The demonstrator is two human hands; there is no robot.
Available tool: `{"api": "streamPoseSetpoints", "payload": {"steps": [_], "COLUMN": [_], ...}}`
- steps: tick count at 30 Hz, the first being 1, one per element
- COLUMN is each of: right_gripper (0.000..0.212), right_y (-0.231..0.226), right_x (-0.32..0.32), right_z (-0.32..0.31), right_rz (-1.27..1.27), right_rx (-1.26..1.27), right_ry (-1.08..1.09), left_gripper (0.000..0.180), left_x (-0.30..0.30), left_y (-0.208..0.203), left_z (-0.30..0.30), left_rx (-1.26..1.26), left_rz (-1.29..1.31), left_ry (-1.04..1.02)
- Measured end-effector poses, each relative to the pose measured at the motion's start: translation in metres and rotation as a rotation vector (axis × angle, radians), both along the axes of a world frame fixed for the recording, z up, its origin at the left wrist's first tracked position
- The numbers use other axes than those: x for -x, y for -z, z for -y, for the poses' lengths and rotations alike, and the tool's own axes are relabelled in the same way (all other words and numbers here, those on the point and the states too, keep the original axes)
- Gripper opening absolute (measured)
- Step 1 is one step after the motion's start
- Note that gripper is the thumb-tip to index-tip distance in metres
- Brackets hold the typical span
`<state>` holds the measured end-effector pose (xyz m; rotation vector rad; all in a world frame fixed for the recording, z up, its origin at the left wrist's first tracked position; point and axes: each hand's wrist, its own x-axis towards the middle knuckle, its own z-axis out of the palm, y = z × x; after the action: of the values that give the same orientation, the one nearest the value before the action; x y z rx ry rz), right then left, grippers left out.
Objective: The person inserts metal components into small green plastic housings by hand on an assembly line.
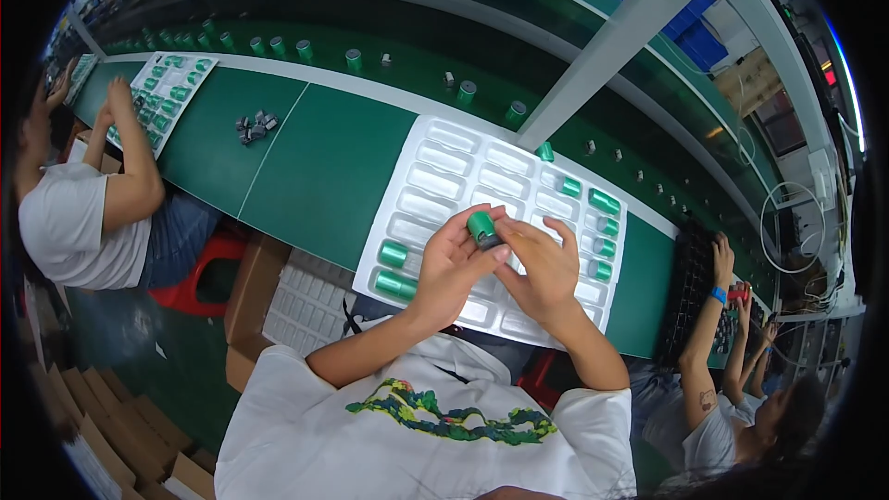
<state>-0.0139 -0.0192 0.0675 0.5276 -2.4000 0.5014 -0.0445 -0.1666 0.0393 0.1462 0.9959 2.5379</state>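
The step in hand seems to be the fitting or the checking of one green cylinder (480,223), which is held above the white tray (411,153), in front of the person's chest. The left hand (447,264) has its grip closed around this cylinder, with the thumb near the dark piece (488,243) at its lower end. The right hand (546,268) touches the cylinder from the other side with bent fingers, but I cannot tell how firmly it grasps. In my judgement, the next move calls for a steady left grip while the right fingers press or turn the dark piece; after this, a free compartment of the tray could receive the cylinder. Other green cylinders (604,224) already lie in the tray, at its right side and its lower left corner. About writing: I can read no label or brand on the cylinder, the tray or the table (343,162); the shirt (398,449) carries only a coloured pattern, without readable letters.
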Motion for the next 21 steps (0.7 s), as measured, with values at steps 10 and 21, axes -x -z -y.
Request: {"api": "streamPoseSetpoints", "payload": {"steps": [10,21], "right_gripper": [0.043,0.036], "right_y": [-0.002,0.029], "right_x": [0.006,0.105], "right_z": [0.000,-0.168], "right_rz": [-0.079,0.339], "right_rx": [-0.055,0.220], "right_ry": [-0.017,0.658], "left_gripper": [0.047,0.037], "left_x": [0.017,0.038], "left_y": [0.024,-0.003], "left_z": [0.011,0.114], "left_rx": [0.141,1.332], "left_rz": [-0.155,-1.021], "left_ry": [0.146,0.205]}}
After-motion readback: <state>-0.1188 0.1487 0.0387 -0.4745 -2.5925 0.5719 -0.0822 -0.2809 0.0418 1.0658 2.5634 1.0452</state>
